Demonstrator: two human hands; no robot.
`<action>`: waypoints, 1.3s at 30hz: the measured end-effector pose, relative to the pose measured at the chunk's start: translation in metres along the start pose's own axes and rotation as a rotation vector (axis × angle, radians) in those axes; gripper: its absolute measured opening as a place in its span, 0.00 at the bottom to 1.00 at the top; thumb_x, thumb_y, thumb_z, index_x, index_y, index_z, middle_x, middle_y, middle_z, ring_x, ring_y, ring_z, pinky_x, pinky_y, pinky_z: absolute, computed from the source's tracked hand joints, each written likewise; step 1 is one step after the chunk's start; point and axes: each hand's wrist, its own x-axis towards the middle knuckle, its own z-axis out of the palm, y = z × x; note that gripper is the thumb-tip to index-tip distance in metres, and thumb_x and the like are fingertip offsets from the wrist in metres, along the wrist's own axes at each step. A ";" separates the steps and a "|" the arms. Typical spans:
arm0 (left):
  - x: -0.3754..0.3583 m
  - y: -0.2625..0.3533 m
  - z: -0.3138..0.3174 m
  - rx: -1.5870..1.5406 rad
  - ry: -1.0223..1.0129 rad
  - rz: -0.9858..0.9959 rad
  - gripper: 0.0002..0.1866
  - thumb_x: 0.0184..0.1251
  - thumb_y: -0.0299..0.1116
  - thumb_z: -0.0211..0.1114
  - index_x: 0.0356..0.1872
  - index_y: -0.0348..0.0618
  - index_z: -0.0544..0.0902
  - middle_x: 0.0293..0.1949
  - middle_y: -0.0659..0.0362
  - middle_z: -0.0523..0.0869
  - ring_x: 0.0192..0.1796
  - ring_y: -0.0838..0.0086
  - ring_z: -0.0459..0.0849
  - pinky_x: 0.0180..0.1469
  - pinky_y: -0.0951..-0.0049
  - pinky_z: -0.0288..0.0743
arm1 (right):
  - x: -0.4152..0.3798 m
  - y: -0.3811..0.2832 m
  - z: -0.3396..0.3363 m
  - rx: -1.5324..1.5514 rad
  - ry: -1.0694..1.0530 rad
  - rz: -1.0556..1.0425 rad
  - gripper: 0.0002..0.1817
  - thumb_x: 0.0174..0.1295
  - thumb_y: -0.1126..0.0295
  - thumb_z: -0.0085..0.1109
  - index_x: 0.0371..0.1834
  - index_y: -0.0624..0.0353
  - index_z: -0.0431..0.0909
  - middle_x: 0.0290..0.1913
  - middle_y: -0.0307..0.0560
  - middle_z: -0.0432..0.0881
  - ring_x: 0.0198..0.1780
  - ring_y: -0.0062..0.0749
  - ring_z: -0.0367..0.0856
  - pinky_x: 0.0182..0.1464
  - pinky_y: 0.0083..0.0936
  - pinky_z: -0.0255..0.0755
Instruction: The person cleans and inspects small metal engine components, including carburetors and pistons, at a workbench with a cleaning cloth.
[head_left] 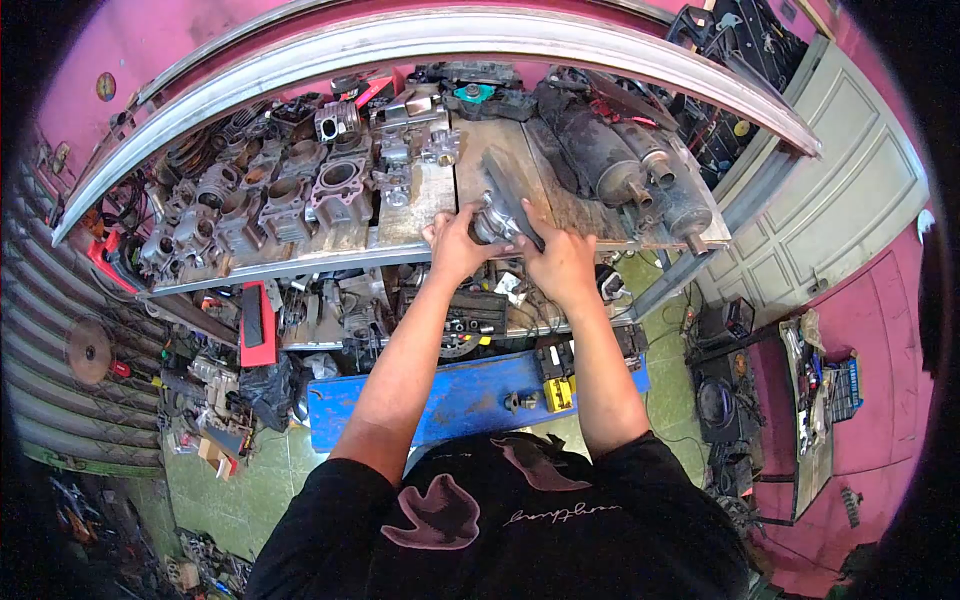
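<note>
A small silver cast-metal engine part (494, 222) is held at the front edge of the wooden shelf, and its exact kind I cannot tell. My left hand (455, 248) is closed around its left side, thumb pointing inward along the bottom. From the right, my right hand (562, 264) grips the same part, with its thumb tip close to the left one. Its index finger reaches up along a dark grey flat bar (512, 182), which lies slanting on the boards behind the part. The palms are hidden from above.
Several engine cylinders (340, 182) stand in rows on the shelf's left. Mufflers (600, 160) lie on its right. A white metal rail (430, 38) spans above. Below is a blue bench (440, 405) with a yellow box (558, 393) and a small metal part (520, 401).
</note>
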 end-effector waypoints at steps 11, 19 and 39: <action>0.009 -0.001 0.002 0.018 -0.088 -0.065 0.50 0.33 0.61 0.85 0.65 0.57 0.80 0.50 0.52 0.87 0.61 0.56 0.75 0.65 0.50 0.56 | -0.009 0.005 0.000 0.002 -0.045 0.052 0.33 0.63 0.63 0.67 0.74 0.40 0.74 0.49 0.59 0.89 0.56 0.53 0.85 0.60 0.47 0.67; 0.014 0.009 -0.002 0.059 -0.104 -0.091 0.48 0.33 0.60 0.85 0.63 0.58 0.82 0.53 0.51 0.88 0.62 0.52 0.77 0.68 0.40 0.52 | -0.072 0.017 0.010 -0.148 0.176 -0.134 0.35 0.61 0.63 0.68 0.75 0.37 0.73 0.30 0.49 0.85 0.41 0.46 0.82 0.50 0.41 0.63; 0.022 -0.001 0.002 -0.032 -0.126 -0.117 0.49 0.35 0.59 0.85 0.65 0.54 0.81 0.55 0.51 0.88 0.62 0.56 0.80 0.69 0.53 0.54 | -0.037 0.005 0.004 -0.295 0.211 -0.220 0.29 0.63 0.59 0.62 0.70 0.36 0.78 0.40 0.57 0.90 0.49 0.50 0.87 0.59 0.51 0.66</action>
